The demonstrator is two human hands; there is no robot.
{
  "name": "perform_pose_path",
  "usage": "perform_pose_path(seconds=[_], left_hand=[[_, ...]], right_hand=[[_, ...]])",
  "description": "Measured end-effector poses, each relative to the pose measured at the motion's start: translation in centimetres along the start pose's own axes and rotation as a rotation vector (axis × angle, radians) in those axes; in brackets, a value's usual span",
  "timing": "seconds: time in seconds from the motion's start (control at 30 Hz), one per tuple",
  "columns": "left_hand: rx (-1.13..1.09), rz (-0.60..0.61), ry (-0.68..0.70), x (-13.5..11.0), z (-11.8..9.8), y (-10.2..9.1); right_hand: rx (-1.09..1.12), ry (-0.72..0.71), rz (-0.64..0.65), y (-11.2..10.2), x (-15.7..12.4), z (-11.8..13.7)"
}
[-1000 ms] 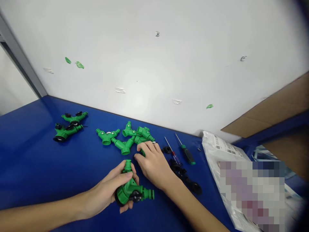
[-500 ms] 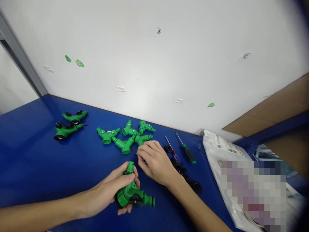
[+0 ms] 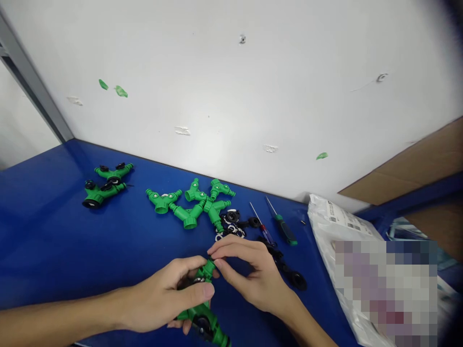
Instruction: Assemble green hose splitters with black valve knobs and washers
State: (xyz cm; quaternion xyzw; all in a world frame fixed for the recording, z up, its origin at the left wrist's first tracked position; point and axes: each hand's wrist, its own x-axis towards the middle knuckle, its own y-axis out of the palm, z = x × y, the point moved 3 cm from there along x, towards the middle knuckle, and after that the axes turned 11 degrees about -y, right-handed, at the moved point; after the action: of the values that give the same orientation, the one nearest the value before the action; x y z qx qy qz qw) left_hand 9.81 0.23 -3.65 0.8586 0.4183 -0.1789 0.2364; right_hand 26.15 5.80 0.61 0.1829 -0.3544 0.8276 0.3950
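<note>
My left hand (image 3: pixel 173 291) is wrapped round a green Y-shaped hose connector (image 3: pixel 197 311), tilted, with a black valve knob on its lower branch. That branch's end carries a black ring. The upper branch's open end points up and away from me, beside my left thumb. My right hand (image 3: pixel 249 270) pinches at this upper end, and a small black ring (image 3: pixel 211 258) shows between thumb and fingers, mostly covered. Just beyond my right hand lie white and black rings (image 3: pixel 231 226) in a loose pile.
Several green connectors (image 3: pixel 190 212) lie near the wall. Two connectors with black knobs (image 3: pixel 104 193) sit to the left. Two screwdrivers (image 3: pixel 284 229), black parts (image 3: pixel 294 279) and a white plastic bag (image 3: pixel 333 241) are on the right. A white wall (image 3: pixel 217 96) bounds the blue table (image 3: pixel 54 241).
My right hand has come away from the ring pile to the connector's upper end, uncovering the pile. The connector in my left hand has turned, its lower branch swinging down.
</note>
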Motion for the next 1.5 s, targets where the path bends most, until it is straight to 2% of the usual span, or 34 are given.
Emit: perform_pose_path(seconds=[0.13,0.27,0.37,0.6,0.8,1.0,1.2,1.33,1.4,1.5], left_hand=[[-0.018,0.028,0.014,-0.2,-0.2,0.1],[-0.033,0.014,0.051,-0.2,-0.2,0.1],[-0.034,0.020,0.068,-0.2,-0.3,0.1],[-0.042,0.049,0.106,-0.4,-0.2,0.0],[-0.029,0.072,0.093,-0.6,-0.6,0.1],[-0.052,0.129,0.073,-0.8,-0.9,0.3],[-0.063,0.193,0.004,-1.1,-0.9,0.4],[-0.102,0.259,0.007,-1.3,-1.1,0.5],[-0.132,0.294,0.010,-1.3,-1.2,0.6],[-0.203,0.331,0.010,-1.3,-1.3,0.6]], right_hand=[[0.020,-0.057,0.041,-0.5,0.1,0.3],[-0.066,-0.088,0.121,-0.6,0.1,0.8],[-0.095,-0.118,0.110,-0.8,0.1,1.0],[0.127,0.076,-0.068,-0.3,-0.2,0.1],[0.319,0.187,-0.110,0.0,-0.1,-0.3],[0.312,0.168,0.003,-0.2,-0.1,-0.1],[0.532,0.264,0.109,0.0,-0.4,-0.2],[0.513,0.257,0.214,0.0,-0.5,0.3],[0.488,0.260,0.222,0.0,-0.5,0.5],[0.492,0.289,0.162,0.2,-0.4,0.4]])
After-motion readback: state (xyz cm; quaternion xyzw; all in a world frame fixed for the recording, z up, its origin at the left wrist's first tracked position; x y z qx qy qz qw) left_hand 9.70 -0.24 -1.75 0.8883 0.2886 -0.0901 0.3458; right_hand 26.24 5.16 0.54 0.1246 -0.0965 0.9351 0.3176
